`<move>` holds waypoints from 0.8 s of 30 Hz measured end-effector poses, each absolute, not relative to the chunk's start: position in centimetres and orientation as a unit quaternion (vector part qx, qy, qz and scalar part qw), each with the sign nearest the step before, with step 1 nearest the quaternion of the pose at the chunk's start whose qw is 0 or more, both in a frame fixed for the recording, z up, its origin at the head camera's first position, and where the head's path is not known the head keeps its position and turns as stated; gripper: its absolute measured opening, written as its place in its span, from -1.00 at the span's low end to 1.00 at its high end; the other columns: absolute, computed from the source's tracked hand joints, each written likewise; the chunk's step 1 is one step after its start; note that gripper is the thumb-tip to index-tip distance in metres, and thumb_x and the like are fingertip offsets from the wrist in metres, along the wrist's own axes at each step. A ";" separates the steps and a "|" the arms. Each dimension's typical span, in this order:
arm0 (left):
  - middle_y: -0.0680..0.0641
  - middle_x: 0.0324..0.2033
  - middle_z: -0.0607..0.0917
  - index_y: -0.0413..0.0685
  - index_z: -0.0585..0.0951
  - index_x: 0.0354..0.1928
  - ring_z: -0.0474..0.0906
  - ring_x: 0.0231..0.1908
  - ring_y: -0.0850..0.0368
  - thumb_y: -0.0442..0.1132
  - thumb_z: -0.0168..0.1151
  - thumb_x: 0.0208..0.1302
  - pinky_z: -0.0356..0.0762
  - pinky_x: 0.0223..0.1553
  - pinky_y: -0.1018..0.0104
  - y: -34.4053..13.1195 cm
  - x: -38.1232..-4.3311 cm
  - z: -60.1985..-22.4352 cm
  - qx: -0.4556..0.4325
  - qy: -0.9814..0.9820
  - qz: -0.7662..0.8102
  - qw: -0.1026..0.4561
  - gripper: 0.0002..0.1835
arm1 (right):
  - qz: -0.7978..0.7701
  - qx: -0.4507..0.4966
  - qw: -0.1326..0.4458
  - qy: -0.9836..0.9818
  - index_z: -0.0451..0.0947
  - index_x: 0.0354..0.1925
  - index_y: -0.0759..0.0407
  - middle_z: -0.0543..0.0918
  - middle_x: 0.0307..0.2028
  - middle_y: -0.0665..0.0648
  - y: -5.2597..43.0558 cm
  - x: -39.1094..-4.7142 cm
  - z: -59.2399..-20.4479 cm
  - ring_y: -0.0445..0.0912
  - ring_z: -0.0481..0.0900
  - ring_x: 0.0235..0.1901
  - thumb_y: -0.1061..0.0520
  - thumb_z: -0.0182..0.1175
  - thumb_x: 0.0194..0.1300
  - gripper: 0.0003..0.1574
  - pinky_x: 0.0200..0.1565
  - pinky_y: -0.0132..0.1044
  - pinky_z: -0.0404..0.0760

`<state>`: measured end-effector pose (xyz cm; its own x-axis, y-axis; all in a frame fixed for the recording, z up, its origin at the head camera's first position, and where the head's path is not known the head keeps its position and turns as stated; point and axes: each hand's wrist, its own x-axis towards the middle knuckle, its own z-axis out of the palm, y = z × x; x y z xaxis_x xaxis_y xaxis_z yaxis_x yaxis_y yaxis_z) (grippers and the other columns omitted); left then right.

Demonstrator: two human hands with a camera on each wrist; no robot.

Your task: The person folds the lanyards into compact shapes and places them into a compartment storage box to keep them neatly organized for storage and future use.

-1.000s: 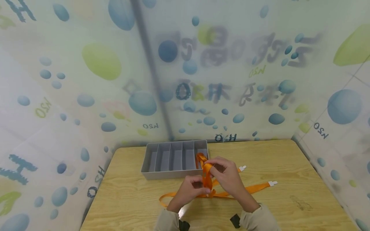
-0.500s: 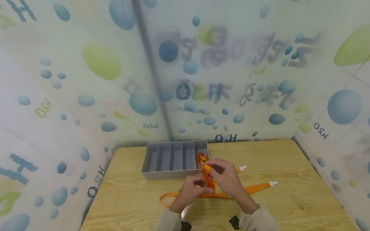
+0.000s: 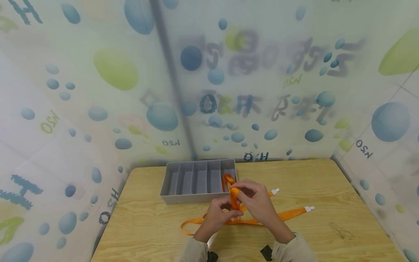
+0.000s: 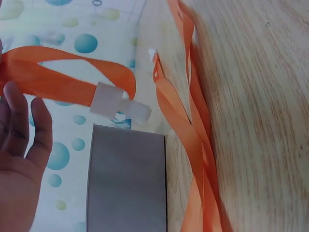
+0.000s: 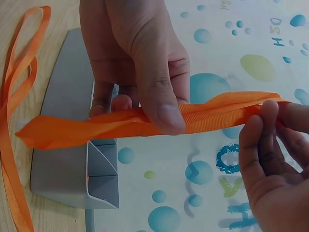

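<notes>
An orange lanyard (image 3: 234, 198) with a white plastic clip (image 4: 107, 99) is held folded between both hands, above the table. My left hand (image 3: 216, 215) pinches its lower part, the thumb (image 5: 161, 96) lying across the ribbon in the right wrist view. Higher up, my right hand (image 3: 256, 200) pinches the upper fold between thumb and fingers. Beneath the hands, more orange lanyard ribbon (image 3: 291, 214) lies stretched over the table, with white clips (image 3: 309, 208) at its right ends and a loop (image 3: 190, 222) at the left. My hands cover its middle.
Behind the hands, a grey divided tray (image 3: 193, 198) stands near the back wall. Orange ribbon (image 3: 228, 178) shows in its rightmost compartment. The wooden table (image 3: 140, 225) is bounded by patterned walls (image 3: 278, 109) at the back and sides.
My left hand has moved slightly up and right, closer to the right hand, and the held lanyard's hanging fold looks shorter. The right hand, tray and ribbon on the table stay nearly where they were.
</notes>
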<state>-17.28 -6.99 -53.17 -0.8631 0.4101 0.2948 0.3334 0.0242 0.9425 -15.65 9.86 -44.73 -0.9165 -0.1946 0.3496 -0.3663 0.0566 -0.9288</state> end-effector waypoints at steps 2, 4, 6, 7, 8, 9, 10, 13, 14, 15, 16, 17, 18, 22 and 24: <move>-0.05 -0.46 0.72 -0.26 0.69 -0.25 0.59 -0.48 0.28 -0.29 0.45 0.17 0.62 -0.50 0.28 -7.0 -17.3 -53.2 0.258 0.713 0.652 0.024 -0.81 | 0.659 0.198 0.064 -0.723 0.67 -0.12 0.37 0.67 -0.25 0.25 9.9 -15.6 -44.7 -0.07 0.64 -0.45 0.40 0.19 0.34 -0.81 -0.33 -0.14 0.70; -0.04 -0.48 0.69 -0.21 0.69 -0.31 0.55 -0.49 0.30 -0.28 0.46 0.17 0.60 -0.50 0.30 -7.0 -17.3 -53.2 0.264 0.712 0.650 0.010 -0.85 | 0.657 0.204 0.064 -0.723 0.67 -0.10 0.39 0.67 -0.25 0.26 10.0 -15.6 -44.7 -0.04 0.64 -0.46 0.41 0.18 0.35 -0.81 -0.33 -0.14 0.70; -0.06 -0.49 0.67 -0.18 0.70 -0.36 0.54 -0.47 0.32 -0.32 0.45 0.17 0.61 -0.46 0.30 -7.1 -17.3 -53.2 0.273 0.711 0.648 -0.002 -0.91 | 0.656 0.211 0.066 -0.721 0.66 -0.10 0.41 0.67 -0.24 0.26 10.1 -15.7 -44.6 -0.03 0.64 -0.45 0.40 0.17 0.36 -0.81 -0.34 -0.13 0.70; -0.09 -0.49 0.67 -0.18 0.71 -0.38 0.53 -0.45 0.33 -0.36 0.43 0.17 0.62 -0.43 0.30 -7.1 -17.3 -53.3 0.280 0.710 0.646 -0.007 -0.95 | 0.656 0.214 0.066 -0.721 0.66 -0.09 0.42 0.67 -0.23 0.26 10.2 -15.7 -44.6 -0.03 0.64 -0.45 0.40 0.17 0.37 -0.81 -0.34 -0.14 0.70; -0.11 -0.49 0.67 -0.18 0.72 -0.40 0.53 -0.44 0.33 -0.40 0.42 0.17 0.63 -0.40 0.30 -7.1 -17.3 -53.3 0.282 0.710 0.645 -0.007 -0.96 | 0.655 0.217 0.067 -0.720 0.66 -0.09 0.42 0.67 -0.23 0.27 10.2 -15.7 -44.6 -0.03 0.64 -0.45 0.39 0.17 0.37 -0.81 -0.34 -0.14 0.70; -0.13 -0.48 0.66 -0.21 0.73 -0.43 0.54 -0.42 0.34 -0.44 0.40 0.17 0.63 -0.37 0.29 -7.1 -17.2 -53.3 0.284 0.712 0.643 -0.006 -0.95 | 0.655 0.219 0.067 -0.720 0.66 -0.09 0.42 0.67 -0.23 0.27 10.3 -15.7 -44.6 -0.04 0.65 -0.44 0.39 0.17 0.37 -0.81 -0.34 -0.14 0.70; -0.16 -0.47 0.67 -0.24 0.74 -0.43 0.54 -0.40 0.34 -0.47 0.39 0.16 0.64 -0.34 0.29 -7.2 -17.2 -53.2 0.284 0.713 0.641 -0.004 -0.94 | 0.654 0.222 0.068 -0.720 0.66 -0.09 0.42 0.68 -0.23 0.27 10.3 -15.7 -44.6 -0.06 0.65 -0.44 0.39 0.18 0.37 -0.81 -0.34 -0.15 0.70; -0.22 -0.42 0.68 -0.34 0.75 -0.40 0.56 -0.36 0.34 -0.52 0.36 0.16 0.65 -0.30 0.30 -7.2 -16.9 -52.9 0.275 0.720 0.637 0.011 -0.96 | 0.653 0.226 0.070 -0.719 0.66 -0.10 0.41 0.68 -0.23 0.27 10.4 -15.7 -44.5 -0.06 0.65 -0.44 0.40 0.18 0.36 -0.81 -0.35 -0.17 0.70; -0.24 -0.40 0.68 -0.37 0.75 -0.39 0.56 -0.34 0.33 -0.51 0.37 0.16 0.65 -0.28 0.31 -7.2 -16.9 -52.7 0.273 0.722 0.636 0.013 -0.97 | 0.652 0.228 0.071 -0.719 0.66 -0.10 0.41 0.68 -0.23 0.27 10.4 -15.7 -44.5 -0.05 0.65 -0.44 0.40 0.18 0.36 -0.82 -0.36 -0.17 0.70; -0.25 -0.38 0.67 -0.39 0.75 -0.38 0.56 -0.33 0.32 -0.51 0.37 0.16 0.64 -0.29 0.31 -7.3 -16.8 -52.5 0.273 0.725 0.632 0.011 -0.97 | 0.651 0.229 0.072 -0.720 0.66 -0.10 0.41 0.68 -0.24 0.27 10.4 -15.7 -44.5 -0.04 0.65 -0.44 0.41 0.18 0.35 -0.82 -0.36 -0.19 0.70; -0.26 -0.37 0.67 -0.41 0.74 -0.38 0.56 -0.33 0.31 -0.50 0.37 0.16 0.64 -0.30 0.32 -7.3 -16.8 -52.3 0.274 0.728 0.629 0.006 -0.96 | 0.650 0.229 0.073 -0.721 0.66 -0.11 0.39 0.68 -0.24 0.26 10.5 -15.7 -44.5 -0.03 0.65 -0.45 0.41 0.18 0.35 -0.81 -0.36 -0.20 0.69; -0.26 -0.35 0.66 -0.42 0.74 -0.39 0.55 -0.31 0.30 -0.49 0.38 0.15 0.63 -0.29 0.32 -7.3 -16.8 -52.2 0.273 0.731 0.626 0.001 -0.94 | 0.649 0.229 0.075 -0.722 0.67 -0.11 0.38 0.68 -0.24 0.25 10.5 -15.7 -44.5 -0.01 0.64 -0.45 0.43 0.17 0.34 -0.80 -0.36 -0.20 0.69; -0.26 -0.35 0.65 -0.42 0.74 -0.39 0.55 -0.31 0.28 -0.49 0.39 0.15 0.62 -0.29 0.32 -7.3 -16.8 -52.2 0.273 0.733 0.623 -0.007 -0.94 | 0.649 0.229 0.075 -0.722 0.67 -0.12 0.36 0.68 -0.25 0.25 10.5 -15.7 -44.5 0.00 0.64 -0.46 0.45 0.17 0.32 -0.79 -0.36 -0.21 0.69; -0.15 -0.42 0.65 -0.33 0.75 -0.48 0.53 -0.36 0.27 -0.44 0.42 0.14 0.59 -0.34 0.35 -7.5 -17.1 -52.8 0.264 0.743 0.613 -0.036 -0.91 | 0.646 0.227 0.078 -0.724 0.67 -0.13 0.34 0.68 -0.26 0.25 10.6 -15.6 -44.7 -0.03 0.59 -0.48 0.48 0.19 0.27 -0.76 -0.37 -0.28 0.66; -0.12 -0.47 0.67 -0.28 0.75 -0.49 0.56 -0.41 0.23 -0.43 0.42 0.14 0.60 -0.36 0.35 -7.6 -17.4 -53.0 0.262 0.748 0.608 -0.050 -0.91 | 0.646 0.227 0.078 -0.724 0.67 -0.14 0.35 0.68 -0.27 0.24 10.6 -15.6 -44.8 -0.08 0.55 -0.48 0.47 0.23 0.26 -0.79 -0.38 -0.32 0.63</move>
<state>-17.42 -7.59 -52.98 -0.8582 0.3311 0.3923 0.4515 0.1231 0.8837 -15.60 10.58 -44.81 -0.8852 -0.2273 0.4060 -0.4291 0.0616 -0.9011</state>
